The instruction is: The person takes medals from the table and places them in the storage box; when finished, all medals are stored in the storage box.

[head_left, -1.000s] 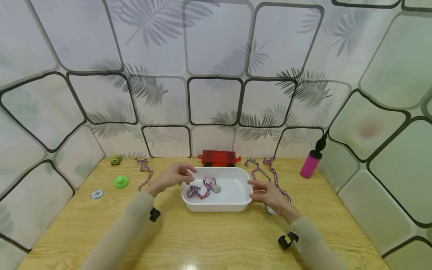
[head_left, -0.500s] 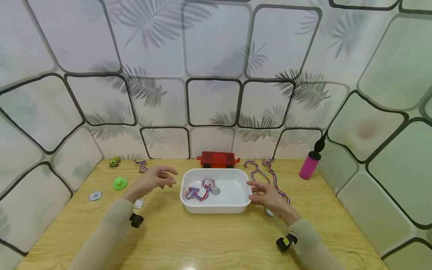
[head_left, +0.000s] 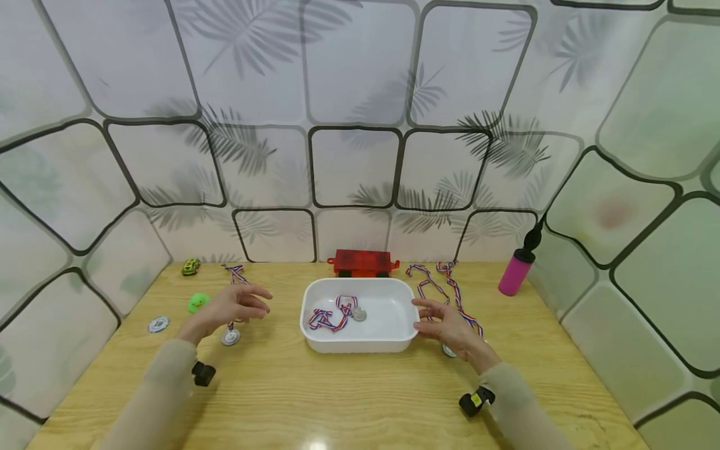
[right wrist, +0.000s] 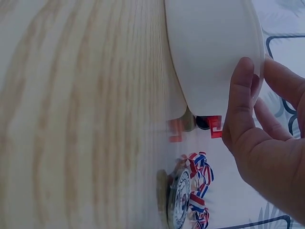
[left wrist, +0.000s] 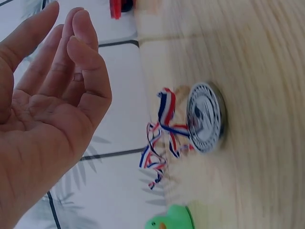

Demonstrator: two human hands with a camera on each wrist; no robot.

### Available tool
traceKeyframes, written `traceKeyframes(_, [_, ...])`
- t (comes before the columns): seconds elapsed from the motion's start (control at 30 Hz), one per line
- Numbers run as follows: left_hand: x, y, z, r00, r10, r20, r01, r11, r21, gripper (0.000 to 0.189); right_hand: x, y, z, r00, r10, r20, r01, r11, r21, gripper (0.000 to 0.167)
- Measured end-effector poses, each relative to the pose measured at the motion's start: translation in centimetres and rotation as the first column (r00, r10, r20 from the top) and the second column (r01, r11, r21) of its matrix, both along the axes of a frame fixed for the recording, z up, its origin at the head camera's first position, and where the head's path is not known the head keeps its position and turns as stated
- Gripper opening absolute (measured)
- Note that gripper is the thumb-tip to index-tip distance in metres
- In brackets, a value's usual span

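Observation:
My right hand [head_left: 450, 328] is at the right end of a white plastic tub [head_left: 360, 345], pinching its rim. In the right wrist view the thumb lies on the outer wall and a finger sits at the rim. Inside the tub is a silver medal [head_left: 359, 314] with a red, white and blue ribbon. My left hand [head_left: 227, 307] hovers left of the tub, fingers loosely bent and holding nothing. Below it on the table lies another silver medal [left wrist: 206, 117], its ribbon [left wrist: 166, 112] running toward the wall. A third medal [right wrist: 180, 198] is partly hidden by my right hand in the head view.
Behind the tub stands a red toy wagon [head_left: 363, 263]. At the left are a green rubber duck [head_left: 198, 302], a poker chip [head_left: 158, 324] and a small toy car [head_left: 190, 267]. A pink hand pump [head_left: 516, 273] stands at the right by two ribbons [head_left: 457, 294].
My left hand has moved left, away from the tub's left end, and is now over the left medal's ribbon. The right hand and the tub have stayed in place.

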State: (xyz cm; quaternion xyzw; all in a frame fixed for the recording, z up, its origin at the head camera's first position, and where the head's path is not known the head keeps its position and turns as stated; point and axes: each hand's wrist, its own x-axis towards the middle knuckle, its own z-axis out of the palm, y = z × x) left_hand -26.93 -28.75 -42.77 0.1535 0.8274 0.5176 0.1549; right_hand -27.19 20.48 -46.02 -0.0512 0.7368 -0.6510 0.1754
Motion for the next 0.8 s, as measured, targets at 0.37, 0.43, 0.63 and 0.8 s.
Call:
traceKeyframes(0.37, [1.0,-3.0,-0.6,0.999,-0.044,0.012,0.044,0.999,-0.029,0.051,0.2,-0.1,0.1,1.000,-0.002,-0.003,0.002,1.000,0.002,0.062])
traceKeyframes(0.43, [1.1,-3.4,-0.6,0.999,-0.053,0.010,0.053,0.998,-0.029,0.052,0.2,-0.1,0.2,1.000,-0.007,-0.001,0.007,1.000,-0.002,0.062])
traceKeyframes(0.63, [1.4,-4.4,-0.5,0.998,-0.068,-0.006,0.067,0.994,-0.088,0.040,0.1,0.0,0.3,1.000,-0.006,0.002,0.006,1.000,-0.014,0.062])
traceKeyframes(0.8, [1.7,-5.3,-0.6,0.995,-0.093,-0.032,0.089,0.989,-0.117,0.032,0.0,0.0,0.3,1.000,-0.003,0.004,0.003,1.000,-0.012,0.063])
